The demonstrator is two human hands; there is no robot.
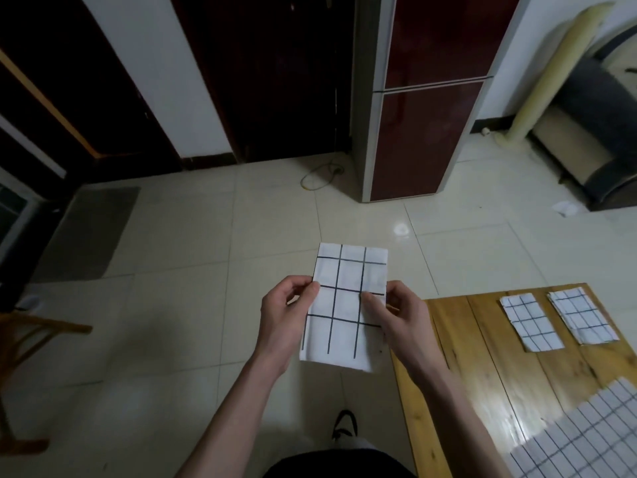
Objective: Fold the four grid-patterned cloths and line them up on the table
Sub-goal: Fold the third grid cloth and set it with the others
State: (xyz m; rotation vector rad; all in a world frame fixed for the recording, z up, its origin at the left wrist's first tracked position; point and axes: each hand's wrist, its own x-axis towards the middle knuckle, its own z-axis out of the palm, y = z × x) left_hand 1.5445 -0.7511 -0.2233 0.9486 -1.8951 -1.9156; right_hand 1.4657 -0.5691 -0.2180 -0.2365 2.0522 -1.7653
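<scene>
Two folded cloths (532, 321) (582, 315) already lie side by side on the far part of the wooden counter (482, 357), just apart, long edges roughly parallel. Held third cloth (344, 305) up in the air over the tiled floor (193, 243), left of the counter's edge, folded down to a narrow rectangle with its grid lines facing up. Fourth cloth (593, 439) spread flat and unfolded at the near right corner of the counter, partly cut off by the frame. By that count, roughly halfway: two placed, one folded or nearly so and not yet set down, one untouched.

Left hand (286, 305) curled round the left edge of the held cloth, thumb on top, fingers tucked behind. Right hand (396, 308) pinching the right edge about mid-length, thumb pressed onto the front face, remaining fingers bent behind. Neither open; both closed on the same cloth, which touches nothing else.
</scene>
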